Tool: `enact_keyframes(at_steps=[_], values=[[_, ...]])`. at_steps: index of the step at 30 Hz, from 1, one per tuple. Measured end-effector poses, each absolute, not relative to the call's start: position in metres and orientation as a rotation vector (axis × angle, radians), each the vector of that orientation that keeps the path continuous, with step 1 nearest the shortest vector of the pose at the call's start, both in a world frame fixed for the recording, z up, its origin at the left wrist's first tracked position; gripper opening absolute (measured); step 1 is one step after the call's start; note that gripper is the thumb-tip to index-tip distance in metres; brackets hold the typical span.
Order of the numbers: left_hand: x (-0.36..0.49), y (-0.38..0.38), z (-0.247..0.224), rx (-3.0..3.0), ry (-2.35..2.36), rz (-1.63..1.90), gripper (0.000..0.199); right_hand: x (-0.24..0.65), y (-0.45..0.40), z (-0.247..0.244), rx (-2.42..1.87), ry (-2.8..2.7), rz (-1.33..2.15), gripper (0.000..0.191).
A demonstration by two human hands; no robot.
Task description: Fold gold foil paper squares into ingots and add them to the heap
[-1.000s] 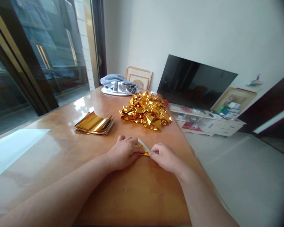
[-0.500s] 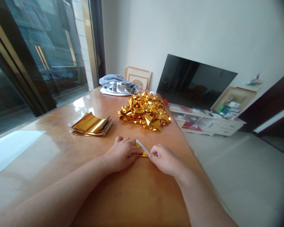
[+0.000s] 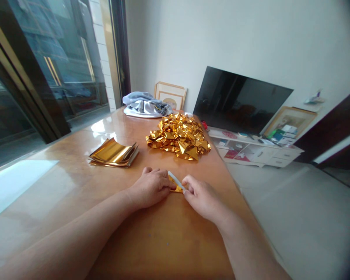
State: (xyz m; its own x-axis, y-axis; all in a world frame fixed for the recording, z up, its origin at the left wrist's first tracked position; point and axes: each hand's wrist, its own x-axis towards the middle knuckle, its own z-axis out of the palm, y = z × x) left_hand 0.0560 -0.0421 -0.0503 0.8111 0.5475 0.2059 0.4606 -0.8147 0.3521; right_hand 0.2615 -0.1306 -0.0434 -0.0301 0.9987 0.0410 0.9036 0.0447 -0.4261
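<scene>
A sheet of gold foil paper (image 3: 177, 182) lies partly folded on the wooden table, its pale edge turned up along the right side. My left hand (image 3: 154, 187) presses the paper down from the left, its fingers closed together over it and hiding much of the sheet. My right hand (image 3: 198, 194) pinches the right corner by the pale edge between thumb and forefinger. Beyond the hands rises a pile of folded gold foil pieces (image 3: 181, 136). To the left sits a stack of flat gold foil sheets (image 3: 115, 152), curling at the edges.
The glossy wooden table (image 3: 151, 249) ends at an edge right of my right arm. Bundled light-blue cloth (image 3: 146, 104) lies at its far end. A television (image 3: 242, 101) stands on a white cabinet (image 3: 262, 153) beyond. A glass sliding door (image 3: 55, 70) is at left.
My right thumb and forefinger have shifted slightly on the paper's right corner, and the forefinger has lifted a little. My left hand stays almost still.
</scene>
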Motion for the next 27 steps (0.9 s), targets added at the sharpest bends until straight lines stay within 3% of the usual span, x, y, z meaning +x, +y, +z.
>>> enact_keyframes(at_steps=[8,15,27], values=[[0.057,-0.043,-0.047,2.733,0.781,0.415,0.03,0.247,-0.137,-0.035,-1.955,-2.287,0.152,0.037],[0.056,-0.044,-0.047,2.727,0.769,0.426,0.023,0.252,-0.141,-0.024,-2.061,-2.259,0.053,0.033],[0.057,-0.043,-0.048,2.702,0.782,0.433,0.022,0.236,-0.169,-0.029,-2.259,-2.468,-0.151,0.06]])
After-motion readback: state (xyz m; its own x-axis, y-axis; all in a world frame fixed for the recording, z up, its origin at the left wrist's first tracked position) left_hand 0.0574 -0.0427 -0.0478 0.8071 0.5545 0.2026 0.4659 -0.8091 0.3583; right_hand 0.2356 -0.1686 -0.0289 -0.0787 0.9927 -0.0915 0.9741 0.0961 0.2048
